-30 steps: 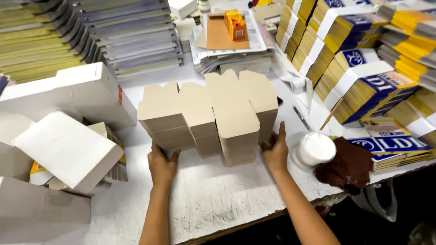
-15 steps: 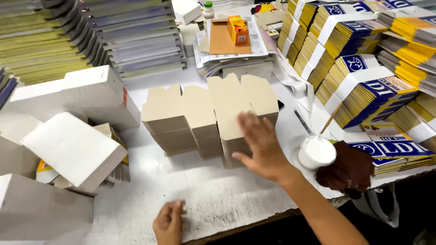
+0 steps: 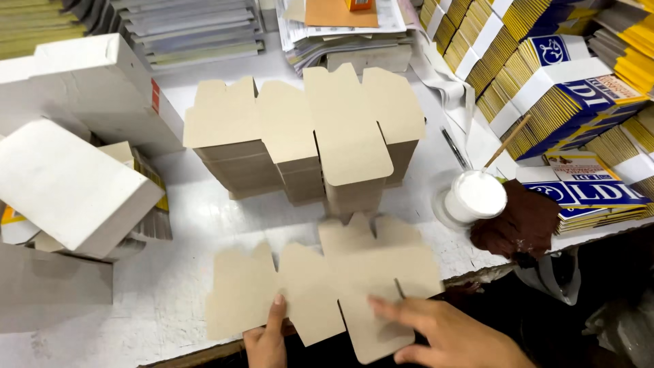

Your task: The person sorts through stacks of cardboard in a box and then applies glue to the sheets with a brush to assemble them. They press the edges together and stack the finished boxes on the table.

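Observation:
A single flat die-cut cardboard box blank [image 3: 320,283], tan, lies on the white table near its front edge. My left hand [image 3: 268,337] pinches its lower edge from below, one finger on top. Spread flat, my right hand [image 3: 443,330] presses on the blank's lower right part. Behind it stands a thick stack of the same blanks [image 3: 306,133], apart from both hands.
A white pot of glue [image 3: 475,197] with a stick stands right of the stack, beside a brown cloth [image 3: 521,225]. Bundles of yellow and blue booklets [image 3: 545,75] fill the right. White boxes [image 3: 68,184] crowd the left. Piles of paper [image 3: 191,31] lie at the back.
One blank has come off the stack and now lies flat at the table's front edge. Both hands have drawn back to it from the stack.

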